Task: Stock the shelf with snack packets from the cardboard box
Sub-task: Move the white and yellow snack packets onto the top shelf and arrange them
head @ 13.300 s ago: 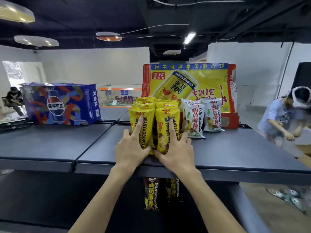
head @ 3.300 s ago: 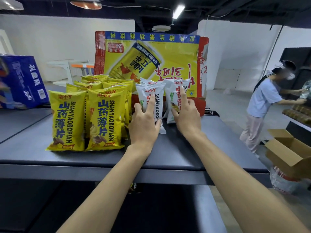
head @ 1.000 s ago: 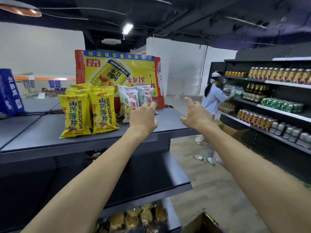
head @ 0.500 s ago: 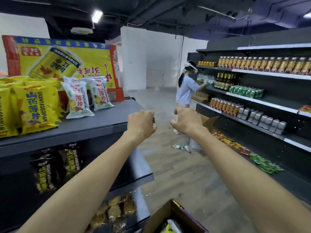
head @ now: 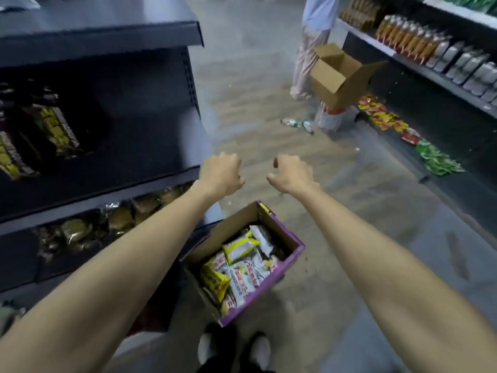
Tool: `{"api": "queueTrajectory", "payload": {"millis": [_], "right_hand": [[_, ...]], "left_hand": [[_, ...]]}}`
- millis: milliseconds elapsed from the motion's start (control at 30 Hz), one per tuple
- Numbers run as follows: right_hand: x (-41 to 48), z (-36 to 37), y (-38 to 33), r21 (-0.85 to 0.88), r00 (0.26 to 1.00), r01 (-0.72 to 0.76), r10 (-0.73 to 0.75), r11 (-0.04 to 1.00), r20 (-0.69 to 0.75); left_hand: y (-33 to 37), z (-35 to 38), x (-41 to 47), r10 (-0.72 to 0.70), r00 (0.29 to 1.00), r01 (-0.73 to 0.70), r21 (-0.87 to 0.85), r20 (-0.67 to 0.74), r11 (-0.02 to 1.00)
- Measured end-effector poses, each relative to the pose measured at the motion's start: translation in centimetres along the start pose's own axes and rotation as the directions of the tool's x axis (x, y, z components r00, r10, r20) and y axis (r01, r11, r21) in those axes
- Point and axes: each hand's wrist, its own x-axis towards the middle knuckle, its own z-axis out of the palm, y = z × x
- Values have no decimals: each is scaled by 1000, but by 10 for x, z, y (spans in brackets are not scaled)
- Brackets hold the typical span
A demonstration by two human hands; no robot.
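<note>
An open cardboard box (head: pixel 279 273) with purple sides stands on the floor just in front of my feet, beside the dark shelf unit (head: pixel 107 30). Yellow and white snack packets (head: pixel 239 267) lie jumbled inside it. My left hand (head: pixel 222 175) and my right hand (head: pixel 290 173) hang in the air above and beyond the box, both loosely curled with nothing in them. Dark and yellow packets (head: pixel 53 122) stand on the middle shelf at the left.
Round wrapped snacks (head: pixel 118 216) fill the lower shelf. Another person (head: pixel 312 44) stands up the aisle beside a tilted open brown box (head: pixel 338 76). Bottles and cans (head: pixel 435 49) line the right-hand shelving; packets (head: pixel 382 117) lie along its bottom ledge.
My view has swung down from the top shelf to the floor box. Both hands have come down off the shelf and curled, empty.
</note>
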Motion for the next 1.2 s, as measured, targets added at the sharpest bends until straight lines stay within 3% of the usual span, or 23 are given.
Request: {"api": "queueTrajectory", "payload": {"millis": [467, 633, 800, 900, 1067, 1133, 1200], "right_hand": [[-10, 208, 62, 44, 944, -189, 169, 981, 284], [-8, 293, 81, 27, 907, -223, 197, 975, 372], [-8, 359, 83, -44, 856, -199, 195, 979, 478], [-12, 394, 72, -39, 808, -99, 103, 994, 580], [-21, 450, 48, -5, 609, -83, 55, 996, 791], [-26, 465, 41, -34, 579, -144, 112, 989, 808], [-33, 474, 37, -61, 596, -208, 176, 976, 783]], "left_hand": [[1, 210, -21, 38, 935, -8, -87, 354, 996], [-10, 304, -37, 42, 843, 16, -103, 537, 995], [-27, 375, -65, 18, 780, 39, -77, 625, 996], [-40, 396, -75, -32, 770, 74, -39, 637, 996], [-58, 415, -75, -62, 711, 156, -72, 700, 985], [-64, 423, -73, -47, 672, 179, -100, 739, 979], [-69, 429, -72, -30, 664, 178, -119, 747, 977]]}}
